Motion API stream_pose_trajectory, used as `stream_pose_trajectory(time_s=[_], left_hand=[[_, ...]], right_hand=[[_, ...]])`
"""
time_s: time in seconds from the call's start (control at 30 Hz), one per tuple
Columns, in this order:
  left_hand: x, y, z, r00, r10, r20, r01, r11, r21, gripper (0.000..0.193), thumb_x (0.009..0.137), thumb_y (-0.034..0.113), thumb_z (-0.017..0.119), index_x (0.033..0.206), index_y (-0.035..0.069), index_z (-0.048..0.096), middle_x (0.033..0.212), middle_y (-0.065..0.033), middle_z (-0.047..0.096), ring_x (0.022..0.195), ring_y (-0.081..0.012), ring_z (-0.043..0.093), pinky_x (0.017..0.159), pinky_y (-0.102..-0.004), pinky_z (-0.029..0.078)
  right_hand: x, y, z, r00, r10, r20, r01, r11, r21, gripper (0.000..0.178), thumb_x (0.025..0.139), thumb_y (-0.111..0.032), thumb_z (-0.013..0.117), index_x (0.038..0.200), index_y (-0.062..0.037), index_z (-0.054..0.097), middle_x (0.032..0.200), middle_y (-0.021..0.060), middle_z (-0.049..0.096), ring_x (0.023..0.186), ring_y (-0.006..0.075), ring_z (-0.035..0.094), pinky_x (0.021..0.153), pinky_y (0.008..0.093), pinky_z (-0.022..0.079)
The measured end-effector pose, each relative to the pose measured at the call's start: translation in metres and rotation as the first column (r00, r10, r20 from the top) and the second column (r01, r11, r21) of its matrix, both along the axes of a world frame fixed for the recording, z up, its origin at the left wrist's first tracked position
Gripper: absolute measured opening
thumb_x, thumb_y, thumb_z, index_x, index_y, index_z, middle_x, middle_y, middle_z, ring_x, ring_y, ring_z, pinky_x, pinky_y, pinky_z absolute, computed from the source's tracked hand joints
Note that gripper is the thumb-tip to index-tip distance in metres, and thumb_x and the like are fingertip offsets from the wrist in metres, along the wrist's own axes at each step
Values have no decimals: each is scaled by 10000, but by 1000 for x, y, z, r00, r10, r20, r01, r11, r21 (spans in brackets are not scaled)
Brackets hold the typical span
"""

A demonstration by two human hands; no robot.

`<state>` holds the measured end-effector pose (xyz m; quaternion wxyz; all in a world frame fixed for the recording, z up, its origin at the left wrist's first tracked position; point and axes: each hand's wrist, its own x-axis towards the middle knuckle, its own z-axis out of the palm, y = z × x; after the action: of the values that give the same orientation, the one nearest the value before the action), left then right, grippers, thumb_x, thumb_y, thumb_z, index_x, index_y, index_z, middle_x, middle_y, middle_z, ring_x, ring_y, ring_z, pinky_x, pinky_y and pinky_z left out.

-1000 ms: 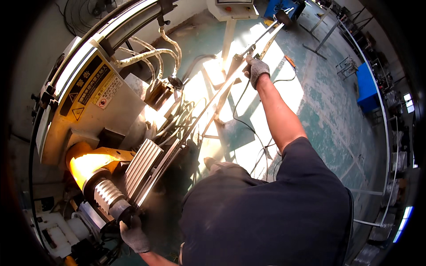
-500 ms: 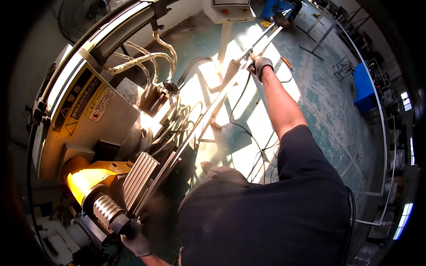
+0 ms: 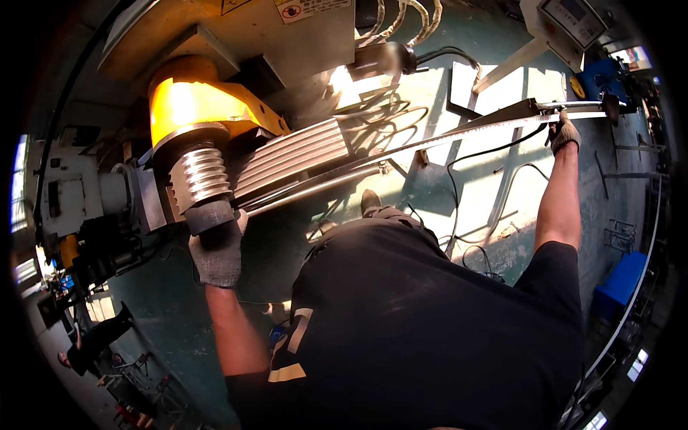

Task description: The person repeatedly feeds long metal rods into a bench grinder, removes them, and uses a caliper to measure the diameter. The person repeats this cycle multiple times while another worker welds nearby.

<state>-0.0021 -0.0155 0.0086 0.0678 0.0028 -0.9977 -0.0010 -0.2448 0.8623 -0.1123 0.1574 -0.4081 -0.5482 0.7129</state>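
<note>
My left hand (image 3: 217, 256), in a grey knitted glove, is raised against the dark round end block (image 3: 209, 216) beneath a shiny grooved roller (image 3: 204, 174). Its thumb shows beside the block, near the close end of a long metal bar; the other fingers are hidden and seem curled round something. Far to the right, my right hand (image 3: 566, 135), also gloved, is closed round the long pale metal bar (image 3: 473, 133), thumb on top. Between the hands lies a ribbed metal block (image 3: 294, 159), with a thin threaded rod (image 3: 326, 190) below the bar.
A yellow machine arm (image 3: 188, 104) stands above the roller. A control panel on a post (image 3: 570, 25) is at the back right. Black cable (image 3: 453, 188) trails over the floor. A blue box (image 3: 620, 287) sits at right; another person (image 3: 100, 342) is at lower left.
The view has swung round, so the bar lies flatter across the picture and the roller sits higher. Both hands stay at about the same places on the machine and bar.
</note>
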Motion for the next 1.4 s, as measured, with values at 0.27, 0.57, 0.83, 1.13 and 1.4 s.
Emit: stream_pose_trajectory(time_s=[0.27, 0.57, 0.83, 1.13, 1.4], left_hand=[[1, 21, 7, 994, 103, 23, -104, 989, 102, 112, 948, 231, 688, 979, 140, 745, 938, -91, 745, 856, -346, 741, 747, -454, 611], [-4, 19, 8, 996, 87, 31, -87, 996, 17, 217, 955, 329, 676, 937, 128, 756, 906, -101, 751, 841, -362, 739, 749, -472, 609], [-6, 37, 14, 992, 112, -58, -113, 994, -11, 99, 942, 225, 673, 920, 163, 747, 890, -73, 734, 815, -334, 740, 664, -455, 605], [-7, 40, 16, 992, 110, -69, -114, 992, -47, 84, 930, 192, 668, 934, 186, 752, 876, -71, 722, 798, -340, 733, 649, -464, 600], [-5, 49, 9, 946, 316, -74, -304, 942, 143, 144, 950, 266, 687, 949, 138, 755, 925, -89, 749, 828, -357, 735, 718, -486, 603]], right_hand=[[-18, -3, -4, 997, -61, 39, 60, 998, 27, 281, 1061, -378, 720, 971, -113, 726, 795, -7, 671, 617, 123, 548, 486, 226, 437], [-22, 20, -11, 998, -7, 65, 4, 999, 49, 234, 1075, -349, 702, 1040, -122, 742, 827, -15, 691, 631, 116, 579, 501, 229, 433], [-17, 3, -5, 998, -38, 60, 35, 998, 44, 226, 1065, -343, 720, 984, -132, 721, 771, -30, 634, 547, 99, 512, 453, 220, 407], [-24, 25, -18, 998, -5, 69, 3, 1000, 28, 240, 1060, -349, 726, 959, -132, 710, 772, -10, 623, 606, 113, 537, 489, 228, 399], [-27, 23, -20, 997, -12, 81, 10, 1000, 23, 272, 1089, -374, 673, 1000, -122, 718, 793, 5, 668, 613, 133, 582, 456, 228, 428]])
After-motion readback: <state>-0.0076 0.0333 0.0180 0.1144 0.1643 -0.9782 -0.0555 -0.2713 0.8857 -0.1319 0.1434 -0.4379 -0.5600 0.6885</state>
